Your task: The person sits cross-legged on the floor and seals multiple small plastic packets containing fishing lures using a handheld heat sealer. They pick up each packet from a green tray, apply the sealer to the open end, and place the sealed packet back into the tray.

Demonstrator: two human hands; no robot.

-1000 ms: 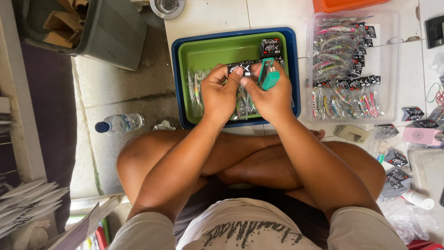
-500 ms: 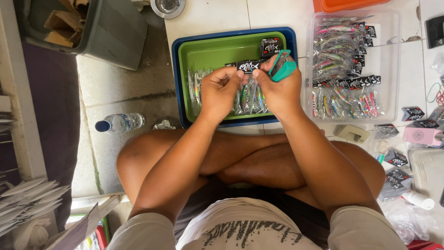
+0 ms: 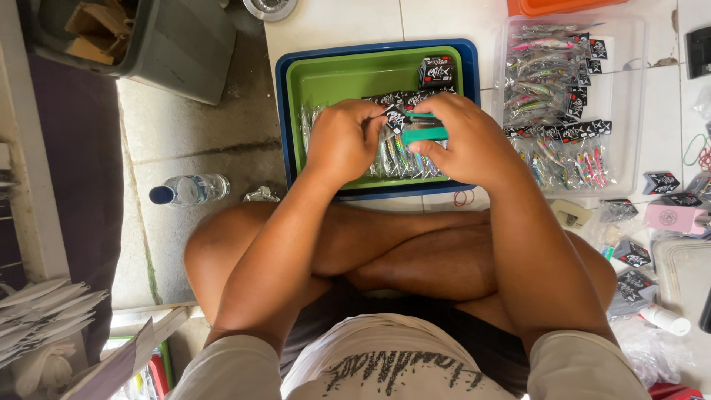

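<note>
A single head-worn camera looks almost straight down from above the seated person, close in. Crossed legs and forearms fill the middle, the green tray [image 3: 326,81] on the tiled floor [image 3: 222,155] lies toward the top edge.

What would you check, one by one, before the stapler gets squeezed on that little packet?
1. Teal stapler held in the right hand: ok.
2. Packet's black header card pinched by the left hand beside the stapler's mouth: ok.
3. Card actually inside the stapler's mouth: cannot tell, fingers hide it.
4. Fingertips out of the staple's path: cannot tell, both hands crowd the same spot.
5. Green tray under the hands to catch the packet, with bagged lures already in it: ok.
6. Clear bin of finished packets beside the right hand: ok.
</note>
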